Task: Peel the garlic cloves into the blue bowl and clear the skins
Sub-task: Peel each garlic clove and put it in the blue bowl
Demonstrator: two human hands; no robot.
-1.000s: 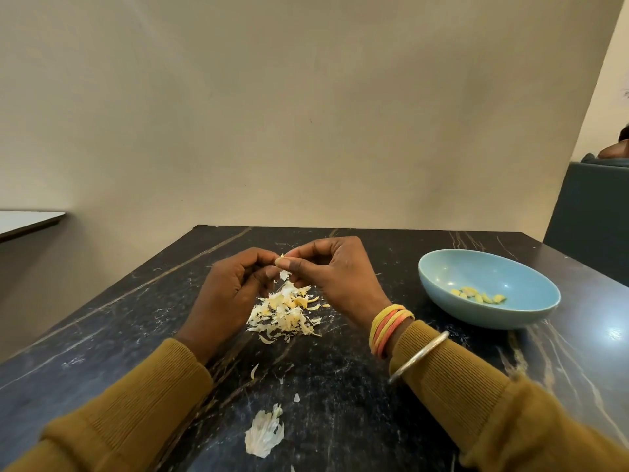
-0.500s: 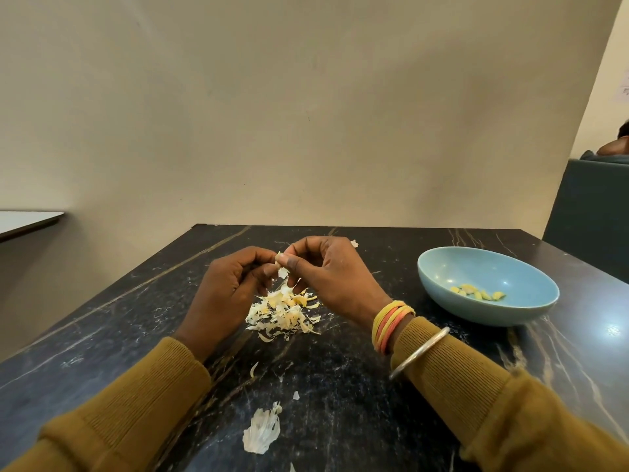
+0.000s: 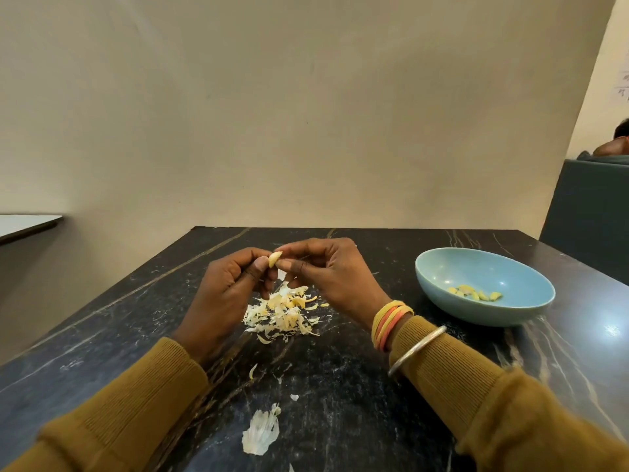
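A pale yellow garlic clove (image 3: pixel 275 259) is pinched between the fingertips of my left hand (image 3: pixel 224 294) and my right hand (image 3: pixel 335 279), above the middle of the black marble table (image 3: pixel 340 403). Directly beneath them lies a heap of garlic skins and cloves (image 3: pixel 282 315). The blue bowl (image 3: pixel 510 311) stands to the right on the table and holds several peeled cloves (image 3: pixel 474 294). A larger white piece of skin (image 3: pixel 260 432) lies near the table's front, with small flakes around it.
A beige wall rises behind the table's far edge. A dark green seat back (image 3: pixel 592 212) stands at the right, with part of a person (image 3: pixel 616 144) behind it. Another tabletop's corner (image 3: pixel 23 224) shows at the left.
Both hands have kept working at the clove; it now shows bare and yellow between the fingertips, and a strip of skin hangs below them. The bowl has not moved.
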